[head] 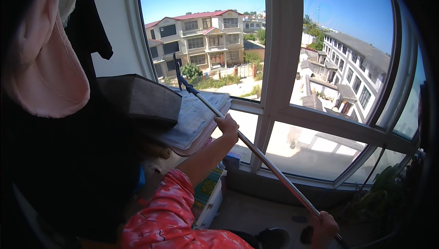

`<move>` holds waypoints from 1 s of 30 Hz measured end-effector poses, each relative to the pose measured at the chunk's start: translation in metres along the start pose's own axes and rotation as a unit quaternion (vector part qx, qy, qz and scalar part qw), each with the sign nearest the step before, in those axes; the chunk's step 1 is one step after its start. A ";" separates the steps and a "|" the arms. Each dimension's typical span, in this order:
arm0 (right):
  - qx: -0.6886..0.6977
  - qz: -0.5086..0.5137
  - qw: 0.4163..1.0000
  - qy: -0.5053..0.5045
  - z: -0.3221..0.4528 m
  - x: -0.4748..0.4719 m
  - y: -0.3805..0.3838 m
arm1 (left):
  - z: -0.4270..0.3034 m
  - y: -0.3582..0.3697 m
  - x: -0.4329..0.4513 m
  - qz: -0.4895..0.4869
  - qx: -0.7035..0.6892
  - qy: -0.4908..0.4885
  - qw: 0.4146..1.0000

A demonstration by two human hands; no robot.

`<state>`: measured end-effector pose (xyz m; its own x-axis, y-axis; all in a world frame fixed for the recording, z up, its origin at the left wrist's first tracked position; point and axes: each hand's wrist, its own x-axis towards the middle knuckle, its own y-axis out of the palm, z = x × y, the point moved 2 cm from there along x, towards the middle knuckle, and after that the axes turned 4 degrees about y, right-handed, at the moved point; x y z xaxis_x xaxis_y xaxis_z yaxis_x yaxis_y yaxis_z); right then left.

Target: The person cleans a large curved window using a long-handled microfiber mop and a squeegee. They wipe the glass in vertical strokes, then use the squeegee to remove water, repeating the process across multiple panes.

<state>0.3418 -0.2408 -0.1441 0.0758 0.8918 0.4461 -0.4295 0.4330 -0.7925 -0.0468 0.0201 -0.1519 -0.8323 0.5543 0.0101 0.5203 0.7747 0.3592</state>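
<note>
My left hand [227, 126] is closed around the upper part of a long metal pole [271, 164]. Lower down, near the pole's dark end, my right hand [325, 227] grips it too. The pole slants up to the left, to a dark joint that carries a window squeegee's narrow head [177, 70], seen edge-on by the left window pane [205, 43]. Whether the head touches the glass I cannot tell. Below the head lies a stack of folded, plastic-covered material [195, 118], with a dark grey box [154, 98] on it or beside it.
Pink and black clothes [65, 77] hang close at the left. A window frame post [276, 60] stands between the panes. A white drawer cabinet [212, 204] with a patterned top is below my left arm. Potted plants [384, 190] stand at the right; a shoe [274, 238] shows on the floor.
</note>
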 end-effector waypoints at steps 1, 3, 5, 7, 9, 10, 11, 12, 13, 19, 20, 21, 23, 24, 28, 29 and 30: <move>-0.013 0.020 1.000 0.007 -0.005 -0.011 -0.014 | 0.001 0.004 -0.015 0.010 -0.010 -0.032 0.999; -0.036 0.043 0.998 0.030 -0.011 -0.033 -0.038 | 0.006 0.011 -0.047 0.045 -0.091 -0.059 0.993; -0.055 0.043 0.996 0.062 -0.017 -0.053 -0.060 | 0.007 0.016 -0.078 0.068 -0.108 -0.044 0.991; -0.037 0.023 0.996 0.075 -0.023 -0.074 -0.084 | 0.006 0.020 -0.108 0.095 -0.150 -0.061 0.982; -0.028 0.008 0.995 0.098 -0.028 -0.094 -0.101 | 0.003 0.024 -0.135 0.118 -0.195 -0.097 0.969; -0.030 0.004 0.993 0.114 -0.029 -0.103 -0.108 | 0.000 0.026 -0.148 0.136 -0.199 -0.106 0.965; -0.031 0.000 0.991 0.131 -0.030 -0.111 -0.115 | -0.003 0.026 -0.162 0.154 -0.200 -0.103 0.962; -0.047 0.012 0.987 0.154 -0.031 -0.120 -0.123 | -0.005 0.027 -0.175 0.174 -0.218 -0.107 0.954; -0.064 0.024 0.982 0.177 -0.031 -0.129 -0.131 | -0.007 0.027 -0.189 0.184 -0.229 -0.111 0.949; -0.079 0.052 0.956 0.277 -0.040 -0.175 -0.170 | -0.013 0.032 -0.251 0.227 -0.270 -0.194 0.915; -0.081 0.045 0.956 0.279 -0.043 -0.184 -0.175 | -0.014 0.033 -0.261 0.237 -0.273 -0.203 0.910; -0.102 0.042 0.963 0.245 -0.046 -0.191 -0.180 | -0.014 0.031 -0.269 0.248 -0.268 -0.206 0.908; -0.142 0.036 0.973 0.180 -0.053 -0.204 -0.188 | -0.015 0.028 -0.286 0.285 -0.270 -0.222 0.893; -0.135 0.028 0.971 0.194 -0.057 -0.213 -0.191 | -0.016 0.026 -0.295 0.299 -0.270 -0.224 0.888; -0.102 0.020 0.969 0.224 -0.079 -0.238 -0.188 | -0.023 0.014 -0.315 0.355 -0.272 -0.212 0.869; -0.094 0.025 0.969 0.226 -0.085 -0.239 -0.183 | -0.025 0.009 -0.315 0.365 -0.274 -0.205 0.866; -0.061 0.044 0.967 0.242 -0.092 -0.236 -0.176 | -0.027 0.005 -0.308 0.381 -0.261 -0.178 0.869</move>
<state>0.4820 -0.5156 -0.1482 0.4698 0.8697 0.1514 -0.3456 0.3390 -0.8750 0.2075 -0.1550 -0.1281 -0.1249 0.9767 0.1743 0.6593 -0.0496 0.7503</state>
